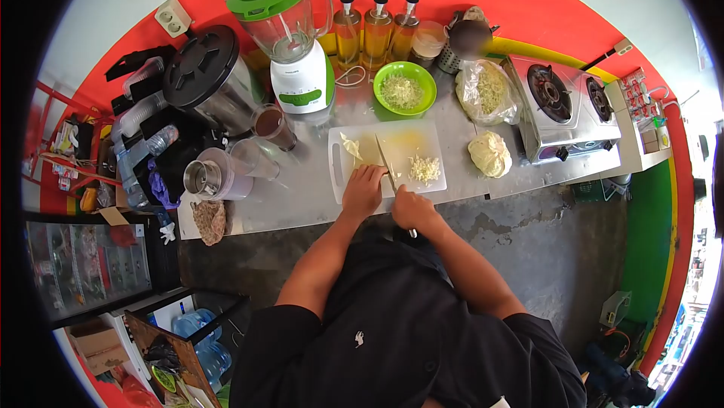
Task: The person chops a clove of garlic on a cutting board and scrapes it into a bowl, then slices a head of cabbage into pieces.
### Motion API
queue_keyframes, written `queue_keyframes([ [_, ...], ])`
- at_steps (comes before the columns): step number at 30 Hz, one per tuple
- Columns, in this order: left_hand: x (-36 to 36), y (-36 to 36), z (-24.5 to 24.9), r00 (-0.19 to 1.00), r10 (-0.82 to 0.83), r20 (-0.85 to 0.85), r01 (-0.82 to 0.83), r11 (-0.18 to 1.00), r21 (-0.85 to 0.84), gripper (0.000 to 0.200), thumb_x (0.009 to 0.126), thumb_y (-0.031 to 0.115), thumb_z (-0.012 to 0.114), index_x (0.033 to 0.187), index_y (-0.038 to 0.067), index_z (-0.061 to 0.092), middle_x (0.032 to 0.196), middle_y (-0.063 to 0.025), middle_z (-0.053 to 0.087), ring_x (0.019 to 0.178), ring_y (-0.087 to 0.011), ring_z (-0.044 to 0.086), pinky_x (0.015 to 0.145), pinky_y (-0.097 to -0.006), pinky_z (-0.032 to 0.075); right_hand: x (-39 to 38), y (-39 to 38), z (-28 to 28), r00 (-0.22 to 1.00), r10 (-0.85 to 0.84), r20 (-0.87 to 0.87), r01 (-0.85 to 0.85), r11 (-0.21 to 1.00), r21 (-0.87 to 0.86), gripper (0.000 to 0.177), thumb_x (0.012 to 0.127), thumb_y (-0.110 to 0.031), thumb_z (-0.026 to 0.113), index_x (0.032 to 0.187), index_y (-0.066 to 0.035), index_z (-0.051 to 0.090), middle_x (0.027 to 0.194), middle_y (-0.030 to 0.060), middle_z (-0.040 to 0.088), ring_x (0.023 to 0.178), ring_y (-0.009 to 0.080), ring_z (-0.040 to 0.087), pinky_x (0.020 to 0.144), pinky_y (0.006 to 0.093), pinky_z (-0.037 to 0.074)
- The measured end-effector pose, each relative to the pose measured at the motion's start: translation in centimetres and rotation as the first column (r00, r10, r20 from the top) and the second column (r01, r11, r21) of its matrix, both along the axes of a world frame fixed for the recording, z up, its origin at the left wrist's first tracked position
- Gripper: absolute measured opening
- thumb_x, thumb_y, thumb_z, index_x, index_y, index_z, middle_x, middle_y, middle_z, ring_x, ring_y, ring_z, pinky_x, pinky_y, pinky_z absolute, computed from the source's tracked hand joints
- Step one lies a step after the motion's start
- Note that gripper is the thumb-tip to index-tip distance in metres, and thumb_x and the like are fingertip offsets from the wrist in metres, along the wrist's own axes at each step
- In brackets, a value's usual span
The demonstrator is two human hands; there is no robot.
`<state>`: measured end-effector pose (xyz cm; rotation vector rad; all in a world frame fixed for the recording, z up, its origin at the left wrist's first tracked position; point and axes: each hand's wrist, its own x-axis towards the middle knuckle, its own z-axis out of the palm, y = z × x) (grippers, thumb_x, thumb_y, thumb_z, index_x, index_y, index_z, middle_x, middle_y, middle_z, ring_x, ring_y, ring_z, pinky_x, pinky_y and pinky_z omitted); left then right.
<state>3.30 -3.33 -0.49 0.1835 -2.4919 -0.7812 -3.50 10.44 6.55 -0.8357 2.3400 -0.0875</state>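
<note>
My right hand (413, 210) is wrapped round the handle of a knife (385, 157), whose blade points away from me over a white cutting board (345, 182). My left hand (366, 189) is just left of the blade, fingers bunched on the board; whatever lies beneath them is hidden. To the right of the blade is a small heap of chopped pale cabbage (424, 170). Some larger pale leaf pieces (351, 145) lie at the board's upper left. Behind the board stands a green bowl (405, 90) holding shredded pale vegetable.
Right of the board are a cabbage head (489, 154), a bag of shreds (486, 91) and a gas stove (562, 110). A blender (298, 80) and pump bottles (378, 31) stand behind. Cups (273, 127) and a steel pot (207, 80) are at the left.
</note>
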Motion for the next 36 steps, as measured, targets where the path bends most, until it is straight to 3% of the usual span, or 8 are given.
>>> queue_keyframes([
  [12, 0.2, -0.3, -0.3, 0.999, -0.015, 0.029, 0.013, 0.999, 0.048, 0.03, 0.082, -0.003, 0.055, 0.109, 0.007, 0.061, 0.104, -0.0073, 0.065, 0.102, -0.0301, 0.058, 0.089, -0.0425, 0.045, 0.8, -0.1, -0.1, 0.998, -0.026, -0.051, 0.024, 0.999, -0.042, 0.029, 0.093, -0.013, 0.053, 0.115, 0.006, 0.049, 0.101, 0.0282, 0.072, 0.099, 0.042, 0.072, 0.087, 0.0499, 0.057],
  [14, 0.2, -0.5, -0.3, 1.0, -0.013, 0.028, 0.012, 0.998, 0.056, 0.03, 0.081, -0.003, 0.055, 0.109, 0.008, 0.061, 0.104, -0.0074, 0.065, 0.102, -0.0302, 0.058, 0.089, -0.0427, 0.045, 1.4, 0.2, -0.4, 0.998, -0.064, -0.027, 0.063, 0.998, -0.024, 0.03, 0.093, -0.016, 0.052, 0.113, 0.005, 0.049, 0.103, 0.0329, 0.07, 0.101, 0.0477, 0.07, 0.089, 0.0534, 0.055],
  [18, 0.2, -0.2, 0.5, 1.0, 0.004, -0.017, -0.003, 0.995, 0.095, 0.023, 0.083, -0.004, 0.054, 0.103, 0.005, 0.059, 0.097, -0.0112, 0.065, 0.096, -0.0336, 0.058, 0.084, -0.0444, 0.045, 1.5, -0.4, -0.8, 0.998, -0.017, -0.065, 0.016, 1.0, -0.027, 0.029, 0.092, -0.015, 0.054, 0.113, 0.006, 0.05, 0.103, 0.0289, 0.072, 0.099, 0.0435, 0.072, 0.088, 0.0505, 0.057],
  [21, 0.1, -0.1, 0.3, 0.998, 0.056, 0.015, -0.057, 0.996, 0.068, 0.022, 0.083, -0.003, 0.054, 0.103, 0.006, 0.06, 0.098, -0.0107, 0.064, 0.096, -0.0336, 0.058, 0.085, -0.0444, 0.045, -0.2, -0.7, -0.8, 0.998, -0.019, -0.064, 0.015, 0.999, -0.049, 0.03, 0.092, -0.016, 0.054, 0.113, 0.005, 0.05, 0.104, 0.0292, 0.072, 0.099, 0.0434, 0.072, 0.088, 0.05, 0.057],
  [23, -0.1, 0.0, 0.3, 0.997, 0.08, -0.014, -0.079, 0.996, 0.053, 0.021, 0.083, -0.002, 0.055, 0.102, 0.006, 0.06, 0.099, -0.0104, 0.064, 0.096, -0.0334, 0.058, 0.085, -0.0445, 0.045, -0.4, -0.3, -0.2, 1.0, -0.017, -0.006, 0.017, 0.998, -0.059, 0.031, 0.093, -0.016, 0.052, 0.114, 0.006, 0.048, 0.104, 0.0333, 0.07, 0.1, 0.0486, 0.07, 0.091, 0.0542, 0.054],
  [30, 0.1, -0.1, -0.1, 0.994, 0.102, 0.038, -0.102, 0.995, 0.002, 0.023, 0.084, 0.004, 0.058, 0.107, 0.008, 0.061, 0.104, -0.0085, 0.062, 0.101, -0.0313, 0.056, 0.09, -0.0437, 0.044, 1.4, -0.4, -0.9, 1.0, -0.024, -0.011, 0.023, 0.999, -0.032, 0.029, 0.094, -0.017, 0.052, 0.111, 0.005, 0.049, 0.104, 0.0333, 0.07, 0.101, 0.0483, 0.07, 0.091, 0.0543, 0.054],
  [36, 0.1, 0.0, -0.1, 0.992, 0.11, 0.067, -0.111, 0.994, 0.013, 0.022, 0.083, 0.005, 0.059, 0.105, 0.008, 0.061, 0.102, -0.0084, 0.063, 0.1, -0.0309, 0.056, 0.089, -0.0438, 0.044, -0.2, -0.7, -0.9, 1.0, -0.028, 0.002, 0.028, 0.993, -0.116, 0.032, 0.094, -0.02, 0.054, 0.112, 0.006, 0.048, 0.101, 0.0324, 0.07, 0.1, 0.0478, 0.07, 0.089, 0.054, 0.055],
])
